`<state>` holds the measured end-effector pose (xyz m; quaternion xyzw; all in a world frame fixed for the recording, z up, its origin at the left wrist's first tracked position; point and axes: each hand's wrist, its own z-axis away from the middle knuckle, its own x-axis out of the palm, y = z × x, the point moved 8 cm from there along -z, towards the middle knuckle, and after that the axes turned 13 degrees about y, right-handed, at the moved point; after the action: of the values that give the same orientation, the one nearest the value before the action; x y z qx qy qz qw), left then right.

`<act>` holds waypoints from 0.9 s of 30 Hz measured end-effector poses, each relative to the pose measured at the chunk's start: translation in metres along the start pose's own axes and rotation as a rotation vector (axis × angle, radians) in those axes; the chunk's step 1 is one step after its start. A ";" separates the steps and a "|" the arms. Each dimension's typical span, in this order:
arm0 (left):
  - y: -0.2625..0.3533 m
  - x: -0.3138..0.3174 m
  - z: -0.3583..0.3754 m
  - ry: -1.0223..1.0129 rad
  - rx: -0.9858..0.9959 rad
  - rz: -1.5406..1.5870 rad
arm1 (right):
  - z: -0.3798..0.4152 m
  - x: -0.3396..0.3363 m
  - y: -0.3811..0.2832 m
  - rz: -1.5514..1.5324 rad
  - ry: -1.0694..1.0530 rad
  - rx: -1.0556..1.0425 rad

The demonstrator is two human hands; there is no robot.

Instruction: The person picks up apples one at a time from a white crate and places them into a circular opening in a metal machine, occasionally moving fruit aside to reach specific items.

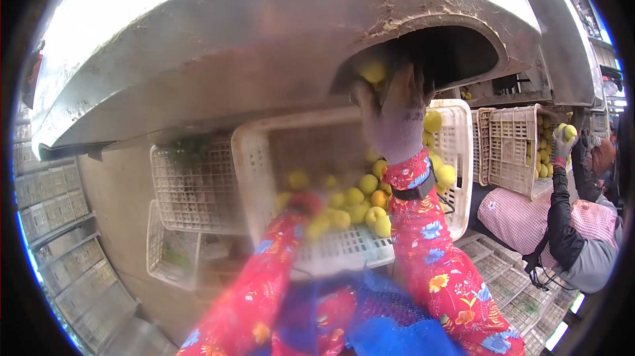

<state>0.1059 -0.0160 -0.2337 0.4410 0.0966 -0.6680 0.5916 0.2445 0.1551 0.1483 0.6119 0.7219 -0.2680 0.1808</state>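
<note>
My right hand, in a pale, dirt-darkened glove, reaches up into the dark oval opening of a large metal housing. A round yellow-green fruit sits between its thumb and fingers; the fingertips are partly lost in shadow. Below, a white plastic crate holds several more fruits, one of them more orange. Smeared by motion, my left hand is low over the fruits at the crate's left side. Whether its fingers hold anything does not show. Both sleeves are red with flowers.
The metal housing overhangs the crate. Other crates stand at the left, and stacked ones line the far left. At the right, a co-worker holds fruit beside a tilted crate.
</note>
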 end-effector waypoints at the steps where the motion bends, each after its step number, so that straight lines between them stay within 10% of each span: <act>1: 0.001 0.000 0.000 0.003 0.002 0.005 | -0.006 0.007 0.000 0.062 0.029 -0.037; 10: 0.002 0.003 -0.008 0.029 0.007 0.009 | 0.022 -0.056 0.035 -0.641 0.027 0.359; 13: -0.002 -0.006 -0.012 0.048 -0.003 0.033 | 0.154 -0.002 0.100 -0.230 -0.569 0.734; 17: -0.023 -0.030 -0.010 0.112 -0.070 0.120 | 0.221 0.084 0.131 0.089 -0.797 0.562; 20: -0.053 -0.061 0.007 0.193 -0.172 0.305 | 0.259 0.121 0.144 0.067 -0.835 0.593; 23: -0.062 -0.088 0.034 0.255 -0.218 0.609 | 0.242 0.086 0.121 -0.553 -0.754 1.071; 27: -0.010 -0.155 0.074 0.271 -0.090 1.170 | 0.135 -0.013 0.051 -0.870 -0.464 0.884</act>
<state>0.0485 0.0481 -0.0848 0.4767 -0.0595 -0.1647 0.8614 0.2876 0.0681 0.0412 0.2075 0.6675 -0.7125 -0.0609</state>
